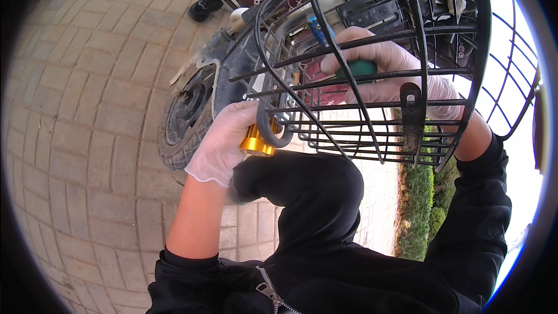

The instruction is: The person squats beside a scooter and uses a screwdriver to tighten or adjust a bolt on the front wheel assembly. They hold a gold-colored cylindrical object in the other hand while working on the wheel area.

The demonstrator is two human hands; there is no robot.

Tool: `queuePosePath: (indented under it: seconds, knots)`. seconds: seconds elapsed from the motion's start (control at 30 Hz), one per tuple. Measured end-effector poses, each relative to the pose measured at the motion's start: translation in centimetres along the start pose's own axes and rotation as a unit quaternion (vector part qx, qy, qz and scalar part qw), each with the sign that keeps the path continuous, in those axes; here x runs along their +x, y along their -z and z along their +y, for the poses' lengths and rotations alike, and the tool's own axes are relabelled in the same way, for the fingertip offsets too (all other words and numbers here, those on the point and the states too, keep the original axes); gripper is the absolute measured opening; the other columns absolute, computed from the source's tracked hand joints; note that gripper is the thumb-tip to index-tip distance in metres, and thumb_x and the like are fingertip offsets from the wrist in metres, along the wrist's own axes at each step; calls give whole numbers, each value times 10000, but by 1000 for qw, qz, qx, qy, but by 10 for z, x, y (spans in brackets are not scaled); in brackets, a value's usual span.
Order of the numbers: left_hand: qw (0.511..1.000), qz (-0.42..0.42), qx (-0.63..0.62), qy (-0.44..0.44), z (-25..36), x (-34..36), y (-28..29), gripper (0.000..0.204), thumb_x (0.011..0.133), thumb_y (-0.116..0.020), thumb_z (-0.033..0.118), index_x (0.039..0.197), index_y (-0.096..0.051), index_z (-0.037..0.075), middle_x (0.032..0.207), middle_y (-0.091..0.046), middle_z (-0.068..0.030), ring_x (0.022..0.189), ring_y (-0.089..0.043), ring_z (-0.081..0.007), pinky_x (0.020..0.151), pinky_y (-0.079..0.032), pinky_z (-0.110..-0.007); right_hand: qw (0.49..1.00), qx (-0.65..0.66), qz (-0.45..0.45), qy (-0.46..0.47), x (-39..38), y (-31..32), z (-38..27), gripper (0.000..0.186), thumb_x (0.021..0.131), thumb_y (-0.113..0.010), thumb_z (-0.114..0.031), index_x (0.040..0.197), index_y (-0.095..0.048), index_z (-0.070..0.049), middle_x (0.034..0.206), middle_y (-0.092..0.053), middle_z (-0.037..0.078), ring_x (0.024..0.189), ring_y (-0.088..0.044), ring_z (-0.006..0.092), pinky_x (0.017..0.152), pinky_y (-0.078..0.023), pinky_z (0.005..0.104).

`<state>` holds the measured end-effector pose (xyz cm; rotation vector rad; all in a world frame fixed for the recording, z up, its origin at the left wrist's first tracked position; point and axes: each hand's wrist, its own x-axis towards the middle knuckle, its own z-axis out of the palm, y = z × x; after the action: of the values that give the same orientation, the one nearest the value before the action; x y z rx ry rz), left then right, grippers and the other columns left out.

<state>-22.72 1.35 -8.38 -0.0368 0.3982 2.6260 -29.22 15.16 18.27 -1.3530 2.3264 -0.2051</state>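
My right hand (pixel 395 75), in a thin white glove, reaches inside a black wire basket (pixel 414 122). It is closed around the rounded green handle (pixel 358 70) of a tool that looks like a screwdriver; its shaft cannot be made out behind the wires. My left hand (pixel 224 131), gloved the same way, is at the basket's left end, its fingers bent and partly hidden. It closes against a shiny gold cylindrical metal part (pixel 257 144), which sits beside a thick dark curved bar (pixel 266 128).
Behind the basket is a scooter-like vehicle with a dusty black wheel (pixel 192 110). A black slotted plate (pixel 371 9) and a small blue item (pixel 318 29) show through the wires. A person's dark shoe (pixel 206 4) rests on the brick paving (pixel 87 110). My dark-clothed knee (pixel 325 180) is below the basket.
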Motion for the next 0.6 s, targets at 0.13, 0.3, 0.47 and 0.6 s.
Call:
queuePosePath:
  seconds: [0.13,0.3,0.47,0.6]
  knots:
    - [1000,18,13,-5,0,-3,-5,201,976,-635,140,1008,-668,-57,840,-695,-107,699,-698,-169,602,-603,-302,957,161,59,-232,-4,-3,-4,539,914,-740,-266,1325,-538,18,1102,-586,102,1074,-603,176,960,-485,342]
    - [999,29,16,-11,0,-3,-6,204,981,-630,152,993,-669,-48,842,-692,-102,698,-695,-167,604,-604,-302,994,59,40,-78,-6,-10,-6,541,922,-721,-337,1306,-550,4,1100,-572,69,1063,-594,182,965,-481,346]
    - [999,27,24,-7,-2,-1,-2,195,982,-631,164,972,-673,-26,836,-689,-97,690,-693,-167,597,-603,-301,970,106,73,-204,-11,-11,-4,532,949,-682,-390,1291,-555,-3,1132,-574,74,1096,-577,188,961,-469,343]
    - [999,37,24,-2,-1,-1,-3,196,980,-631,161,971,-672,-31,841,-692,-100,692,-696,-170,606,-608,-304,995,-65,62,-49,-10,-12,12,533,1008,-577,-459,1314,-552,-24,1137,-607,84,1093,-586,185,1001,-442,349]
